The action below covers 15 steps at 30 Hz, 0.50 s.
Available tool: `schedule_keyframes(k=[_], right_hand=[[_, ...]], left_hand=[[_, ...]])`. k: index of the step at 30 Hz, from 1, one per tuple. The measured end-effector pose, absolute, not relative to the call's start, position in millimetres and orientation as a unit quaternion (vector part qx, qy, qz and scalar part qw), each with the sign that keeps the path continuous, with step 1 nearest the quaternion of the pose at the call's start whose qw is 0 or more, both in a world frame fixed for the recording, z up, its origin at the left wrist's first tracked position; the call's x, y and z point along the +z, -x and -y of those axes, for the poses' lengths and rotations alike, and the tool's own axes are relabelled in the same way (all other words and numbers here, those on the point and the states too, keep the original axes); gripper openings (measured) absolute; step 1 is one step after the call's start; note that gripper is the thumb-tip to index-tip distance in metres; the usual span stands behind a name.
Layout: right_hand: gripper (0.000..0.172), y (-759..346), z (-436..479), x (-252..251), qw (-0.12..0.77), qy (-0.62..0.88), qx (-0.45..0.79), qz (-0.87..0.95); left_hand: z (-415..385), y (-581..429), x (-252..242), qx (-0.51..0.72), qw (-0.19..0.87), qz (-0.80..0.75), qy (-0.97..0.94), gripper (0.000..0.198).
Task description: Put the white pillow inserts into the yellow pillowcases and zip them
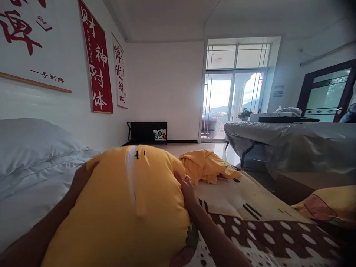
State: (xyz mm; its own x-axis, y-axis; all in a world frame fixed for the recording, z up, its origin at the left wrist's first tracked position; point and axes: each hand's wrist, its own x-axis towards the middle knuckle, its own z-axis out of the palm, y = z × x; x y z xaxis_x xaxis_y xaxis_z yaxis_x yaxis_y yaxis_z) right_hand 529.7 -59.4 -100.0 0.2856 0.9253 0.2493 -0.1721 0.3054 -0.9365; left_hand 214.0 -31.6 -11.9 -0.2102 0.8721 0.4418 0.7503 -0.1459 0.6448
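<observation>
A plump yellow pillow [155,200] fills the lower middle of the view, with a whitish strip running down it and small dark printed marks near its top. My left hand [85,170] grips its upper left side, the fingers partly hidden behind the fabric. At the upper right corner, my right hand [187,188] is closed on the pillow's edge. Just beyond that hand, a crumpled yellow cloth [204,165] lies on the patterned bedding [230,193].
White bedding [39,148] rises along the left wall. Another yellow item with a reddish patch [319,205] lies at the far right. A table covered in plastic [300,141] stands at the right, and a black folded frame [144,131] leans against the back wall.
</observation>
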Motion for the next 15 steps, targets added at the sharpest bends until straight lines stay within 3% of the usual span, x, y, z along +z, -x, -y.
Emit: schedule_keyframes(k=[3,8,10,12,14,15], right_hand=[[0.049,-526,66,-117,0.67,0.412,0.349,0.51],[0.032,-547,60,-130,0.479,0.39,0.153,0.771],[0.036,-575,57,-110,0.525,0.407,0.066,0.745],[0.052,-607,55,-81,0.653,0.444,-0.017,0.613],[0.072,-632,53,-53,0.737,0.444,-0.041,0.508],[0.074,-640,51,-42,0.752,0.438,-0.026,0.492]], left_hand=[[39,-218,51,0.464,0.077,-0.641,-0.607,0.066],[76,-223,147,0.405,-0.086,-0.591,-0.692,0.068],[96,-226,163,0.404,-0.156,-0.568,-0.7,0.071],[109,-232,160,0.38,-0.185,-0.555,-0.717,0.071],[113,-241,140,0.34,-0.177,-0.547,-0.744,0.067],[111,-247,125,0.328,-0.162,-0.533,-0.763,0.062]])
